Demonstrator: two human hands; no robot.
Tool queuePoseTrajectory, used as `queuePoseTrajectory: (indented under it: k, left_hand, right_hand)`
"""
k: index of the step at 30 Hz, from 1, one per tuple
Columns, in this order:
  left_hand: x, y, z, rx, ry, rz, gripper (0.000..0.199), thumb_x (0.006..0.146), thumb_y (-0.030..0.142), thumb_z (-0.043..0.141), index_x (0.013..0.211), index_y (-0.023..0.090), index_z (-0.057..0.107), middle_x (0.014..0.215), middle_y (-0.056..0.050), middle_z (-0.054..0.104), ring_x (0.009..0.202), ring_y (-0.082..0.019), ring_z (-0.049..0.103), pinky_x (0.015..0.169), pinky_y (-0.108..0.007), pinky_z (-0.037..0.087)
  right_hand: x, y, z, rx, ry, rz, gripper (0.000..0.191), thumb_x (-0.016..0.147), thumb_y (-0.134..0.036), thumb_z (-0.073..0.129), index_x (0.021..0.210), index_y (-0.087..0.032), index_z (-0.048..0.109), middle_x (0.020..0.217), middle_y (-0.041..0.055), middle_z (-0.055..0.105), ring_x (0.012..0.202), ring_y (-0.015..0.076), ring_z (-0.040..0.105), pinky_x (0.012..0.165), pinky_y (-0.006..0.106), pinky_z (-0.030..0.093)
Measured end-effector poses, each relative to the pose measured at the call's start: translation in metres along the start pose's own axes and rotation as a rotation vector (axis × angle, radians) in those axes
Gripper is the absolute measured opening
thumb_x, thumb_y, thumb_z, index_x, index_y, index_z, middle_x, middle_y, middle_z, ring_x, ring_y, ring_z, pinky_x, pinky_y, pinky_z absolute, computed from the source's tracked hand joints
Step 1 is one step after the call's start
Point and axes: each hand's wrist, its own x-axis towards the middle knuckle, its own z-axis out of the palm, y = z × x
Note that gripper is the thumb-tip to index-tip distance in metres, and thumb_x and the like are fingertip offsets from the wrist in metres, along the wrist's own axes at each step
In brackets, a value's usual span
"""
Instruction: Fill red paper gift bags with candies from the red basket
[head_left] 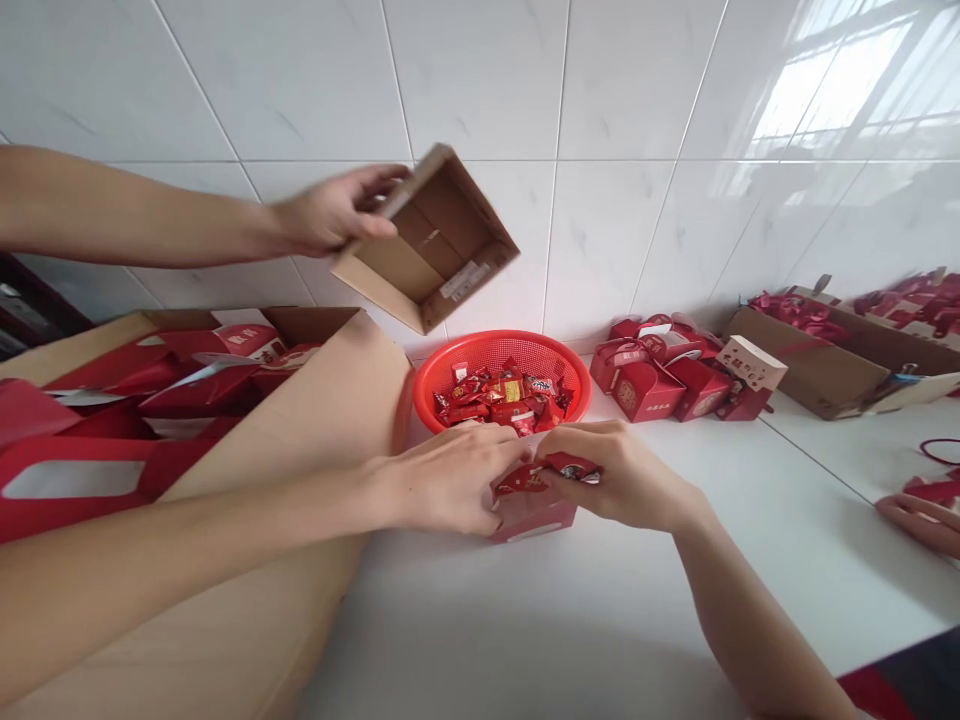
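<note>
A small red and pink candy box [536, 522] stands on the white table in front of me. My left hand [454, 478] is closed on its left side, near the top. My right hand [619, 470] pinches a red wrapped candy [574, 468] at the box's opening. How far the candy reaches inside is hidden by my fingers. Right behind both hands sits a red plastic basket [427, 385] with several red wrapped candies [504, 388] in it.
At upper left another person's hand [334, 212] holds a brown cardboard box [427, 245], tilted above the basket. A large carton [300, 440] with red folded boxes stands left. Filled-out red boxes [652, 385], another carton [799, 370] and a co-worker's hand [922, 522] are to the right.
</note>
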Motion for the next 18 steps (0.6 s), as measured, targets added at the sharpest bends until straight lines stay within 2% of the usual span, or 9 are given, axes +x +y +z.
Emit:
queuePoseTrajectory:
  k: [4,8,12,15,18]
  left_hand:
    - [-0.001,0.000,0.008,0.138,0.074,0.082,0.031,0.073,0.021,0.065,0.104,0.020,0.060,0.095,-0.004,0.063,0.085,-0.023,0.062,0.077,-0.033,0.044]
    - [-0.004,0.000,0.016,0.303,0.164,0.195,0.011,0.088,0.024,0.059,0.097,0.017,0.060,0.096,-0.007,0.065,0.089,-0.024,0.061,0.085,-0.037,0.043]
    - [-0.006,0.002,0.020,0.405,0.174,0.220,0.013,0.094,0.027,0.054,0.098,0.016,0.060,0.100,-0.009,0.066,0.093,-0.024,0.061,0.091,-0.040,0.042]
    - [-0.006,0.001,0.018,0.380,0.145,0.211,0.018,0.089,0.023,0.060,0.106,0.016,0.060,0.105,-0.008,0.067,0.099,-0.025,0.062,0.096,-0.041,0.042]
    - [-0.005,0.000,0.014,0.361,0.096,0.189,0.037,0.081,0.017,0.062,0.117,0.015,0.057,0.112,-0.009,0.067,0.104,-0.026,0.062,0.098,-0.042,0.042]
  right_hand:
    - [0.000,0.002,0.002,-0.048,-0.056,0.013,0.013,0.090,-0.018,0.058,0.096,-0.021,0.070,0.080,0.0046,0.072,0.065,0.0156,0.062,0.060,0.025,0.044]
    - [-0.001,0.001,-0.003,-0.059,-0.162,0.002,0.015,0.090,-0.017,0.059,0.098,-0.022,0.071,0.077,0.0029,0.072,0.059,0.0141,0.057,0.057,0.026,0.041]
    - [-0.001,-0.001,0.000,-0.079,-0.196,-0.002,0.012,0.092,-0.019,0.058,0.086,-0.020,0.069,0.071,0.0020,0.068,0.057,0.0125,0.052,0.055,0.025,0.037]
    - [0.000,-0.001,0.002,-0.049,-0.127,0.056,0.013,0.092,-0.024,0.060,0.080,-0.020,0.064,0.068,0.0004,0.065,0.056,0.0111,0.049,0.053,0.024,0.036]
    - [0.001,-0.002,-0.001,0.130,0.033,0.169,0.017,0.091,-0.033,0.064,0.082,-0.020,0.060,0.069,-0.0003,0.062,0.057,0.0106,0.048,0.053,0.022,0.038]
